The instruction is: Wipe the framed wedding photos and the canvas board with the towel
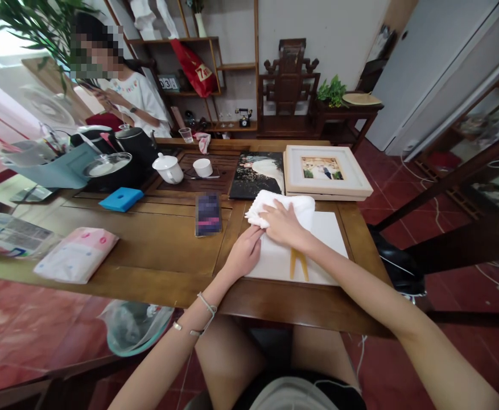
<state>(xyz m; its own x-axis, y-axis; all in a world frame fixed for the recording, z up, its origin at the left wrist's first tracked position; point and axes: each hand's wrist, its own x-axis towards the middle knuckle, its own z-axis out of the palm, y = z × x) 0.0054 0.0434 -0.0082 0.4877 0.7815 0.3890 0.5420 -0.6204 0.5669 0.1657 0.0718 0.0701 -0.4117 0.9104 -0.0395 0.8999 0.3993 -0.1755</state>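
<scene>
A folded white towel lies over the upper part of a white panel near the table's right end. My right hand presses on the towel, fingers spread across it. At the panel's left edge, my left hand holds on with bent fingers, its fingertips close to the towel's lower corner. Below my right wrist, a tan forked shape shows on the panel; my forearm and the towel hide its upper end. Just behind the towel are a dark wedding photo and a stack of white picture frames.
Left of my hands lies a phone. A white lidded cup, a small bowl, a blue block, a tissue pack and a kettle stand farther left. A person sits across the table.
</scene>
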